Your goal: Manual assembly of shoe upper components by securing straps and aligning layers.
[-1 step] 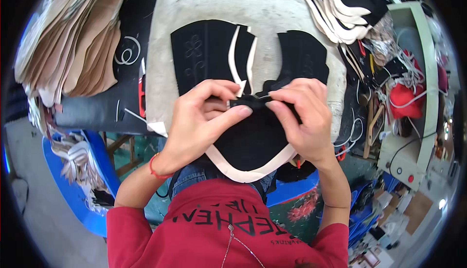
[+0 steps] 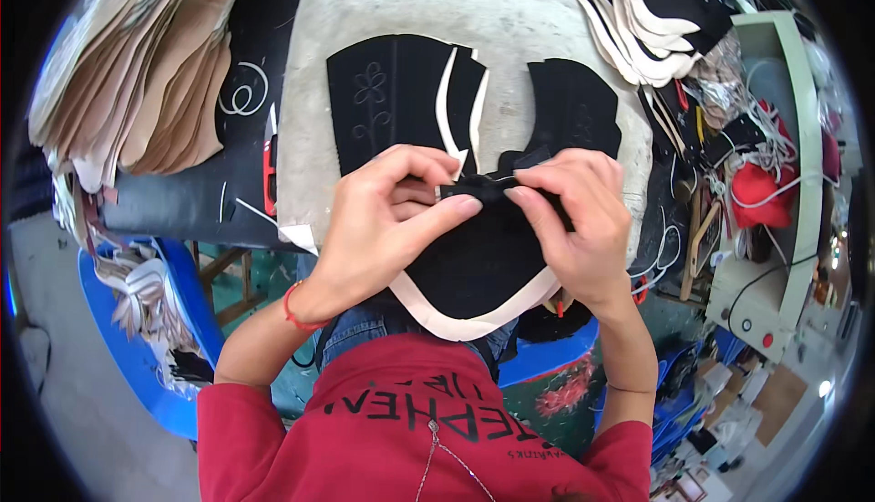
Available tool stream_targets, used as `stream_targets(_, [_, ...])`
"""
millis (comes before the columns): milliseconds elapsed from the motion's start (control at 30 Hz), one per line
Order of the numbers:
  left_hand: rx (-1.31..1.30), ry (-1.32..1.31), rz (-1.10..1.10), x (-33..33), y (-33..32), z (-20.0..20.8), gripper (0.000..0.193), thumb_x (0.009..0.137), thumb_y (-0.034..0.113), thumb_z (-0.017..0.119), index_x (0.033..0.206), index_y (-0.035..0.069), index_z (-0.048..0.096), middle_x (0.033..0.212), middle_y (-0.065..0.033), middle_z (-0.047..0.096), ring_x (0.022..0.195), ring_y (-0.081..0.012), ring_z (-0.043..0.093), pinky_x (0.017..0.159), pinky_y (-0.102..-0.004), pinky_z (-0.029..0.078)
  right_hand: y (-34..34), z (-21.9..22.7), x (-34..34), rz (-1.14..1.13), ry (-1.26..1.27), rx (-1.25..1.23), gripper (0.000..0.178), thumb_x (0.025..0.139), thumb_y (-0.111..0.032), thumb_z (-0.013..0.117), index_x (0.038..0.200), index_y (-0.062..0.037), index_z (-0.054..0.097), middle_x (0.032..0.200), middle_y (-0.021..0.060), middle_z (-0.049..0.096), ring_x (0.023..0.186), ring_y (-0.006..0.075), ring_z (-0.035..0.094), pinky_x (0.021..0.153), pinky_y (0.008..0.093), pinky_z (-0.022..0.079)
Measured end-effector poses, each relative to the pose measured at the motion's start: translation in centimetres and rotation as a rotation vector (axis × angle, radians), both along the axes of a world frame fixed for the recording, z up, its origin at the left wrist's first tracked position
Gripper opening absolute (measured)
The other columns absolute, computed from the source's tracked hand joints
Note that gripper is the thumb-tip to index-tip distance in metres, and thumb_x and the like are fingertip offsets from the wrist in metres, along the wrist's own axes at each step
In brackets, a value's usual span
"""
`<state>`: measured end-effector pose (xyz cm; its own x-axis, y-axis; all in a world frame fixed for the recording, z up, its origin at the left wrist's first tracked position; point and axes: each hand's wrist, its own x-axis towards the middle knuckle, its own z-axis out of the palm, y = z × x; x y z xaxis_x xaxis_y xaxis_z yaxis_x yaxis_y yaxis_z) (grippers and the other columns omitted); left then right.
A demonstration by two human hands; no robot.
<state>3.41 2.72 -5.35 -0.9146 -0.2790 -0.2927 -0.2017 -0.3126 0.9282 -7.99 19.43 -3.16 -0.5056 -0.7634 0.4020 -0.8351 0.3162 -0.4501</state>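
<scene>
A black fabric piece with a cream border along its lower curve [image 2: 456, 256] lies at the table's near edge, in front of my body. My left hand [image 2: 387, 219] is closed, pinching its folded upper edge between thumb and fingers. Close by on the right, my right hand [image 2: 579, 219] pinches the same edge. The fold between my fingertips is small and dark, so its detail is hard to make out. Beyond my hands lie a black panel with a stitched flower pattern [image 2: 369, 92] and cream strips on its right side, and a second black panel [image 2: 574, 105].
A worn pale board [image 2: 401, 0] lies under the panels. Tan layered pieces [image 2: 173, 82] are stacked at the far left, near red-handled scissors [image 2: 270, 174]. Cream curved strips [image 2: 638, 37] lie at the far right. A cluttered pale-green tray [image 2: 779, 73] borders the right side.
</scene>
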Motion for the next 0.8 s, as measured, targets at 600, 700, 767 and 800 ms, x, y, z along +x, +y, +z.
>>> stream_targets(600, [-0.192, -0.113, -0.189, -0.6, -0.8, 0.0, 0.015, 0.086, 0.003, 0.063, 0.095, -0.003, 0.053, 0.090, -0.0083, 0.061, 0.082, -0.0088, 0.061, 0.071, -0.0196, 0.052, 0.1, -0.6, -0.5, -0.014, -1.139, 0.004, 0.014, 0.090, -0.001, 0.054, 0.103, 0.0030, 0.060, 0.086, 0.0041, 0.061, 0.073, 0.0066, 0.059, 0.061, 0.0187, 0.050])
stream_targets(700, [-0.034, -0.072, -0.135, -0.5, -1.3, -0.7, 0.014, 0.087, 0.003, 0.061, 0.094, -0.004, 0.051, 0.092, -0.0104, 0.061, 0.085, -0.0107, 0.063, 0.073, -0.0212, 0.053, 0.3, -1.2, -0.5, -0.053, -1.227, -0.041, 0.013, 0.091, -0.001, 0.053, 0.101, 0.0030, 0.060, 0.086, 0.0041, 0.061, 0.073, 0.0073, 0.060, 0.065, 0.0204, 0.051])
stream_targets(767, [0.061, -0.037, -0.136, -0.3, -1.9, -0.9, 0.013, 0.089, 0.003, 0.058, 0.094, -0.003, 0.048, 0.095, -0.0122, 0.061, 0.086, -0.0128, 0.064, 0.075, -0.0229, 0.054, 0.4, -1.6, -0.7, -0.030, -1.240, -0.042, 0.013, 0.092, -0.003, 0.054, 0.101, 0.0029, 0.060, 0.086, 0.0045, 0.062, 0.073, 0.0080, 0.060, 0.066, 0.0215, 0.052])
stream_targets(800, [0.112, -0.039, -0.143, -0.4, -2.2, -0.8, 0.013, 0.090, 0.004, 0.057, 0.093, -0.002, 0.046, 0.098, -0.0137, 0.060, 0.084, -0.0128, 0.064, 0.075, -0.0228, 0.054, 0.3, -1.6, -1.0, -0.028, -1.240, -0.045, 0.013, 0.092, -0.003, 0.054, 0.101, 0.0029, 0.060, 0.086, 0.0045, 0.062, 0.073, 0.0080, 0.060, 0.066, 0.0215, 0.052])
